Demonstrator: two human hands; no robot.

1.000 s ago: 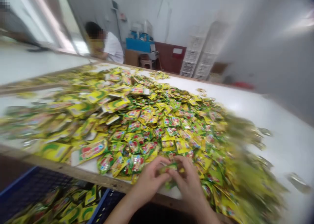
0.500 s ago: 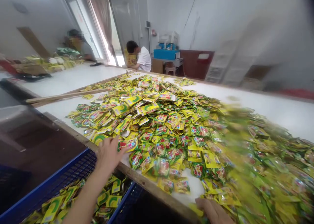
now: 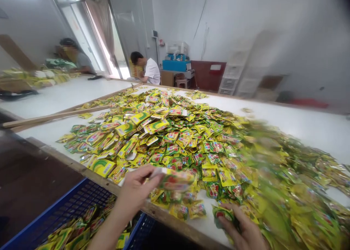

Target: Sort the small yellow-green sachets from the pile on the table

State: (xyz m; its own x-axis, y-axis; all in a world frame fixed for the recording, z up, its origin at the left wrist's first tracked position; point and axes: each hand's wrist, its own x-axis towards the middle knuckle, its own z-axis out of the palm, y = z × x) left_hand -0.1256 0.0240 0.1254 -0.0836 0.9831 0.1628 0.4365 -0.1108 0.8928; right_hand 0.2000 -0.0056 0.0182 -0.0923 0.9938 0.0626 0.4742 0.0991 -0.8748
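Observation:
A big heap of small yellow, green and red sachets [image 3: 180, 140] covers the white table [image 3: 306, 127]. My left hand [image 3: 135, 189] is pinched on one long sachet [image 3: 173, 179], held just above the table's near wooden edge [image 3: 153, 208]. My right hand [image 3: 242, 230] sits at the bottom of the view, fingers closed on a small green and red sachet [image 3: 222, 212] at the heap's near side.
A blue crate [image 3: 58, 215] with several sachets in it stands below the table edge on the left. Two people sit at the far end near a doorway [image 3: 95, 42]. White crates [image 3: 232, 80] are stacked by the far wall.
My left hand has lifted a long sachet from the heap's near edge. My right hand has come further into view and closed on a small sachet. The view has shifted slightly.

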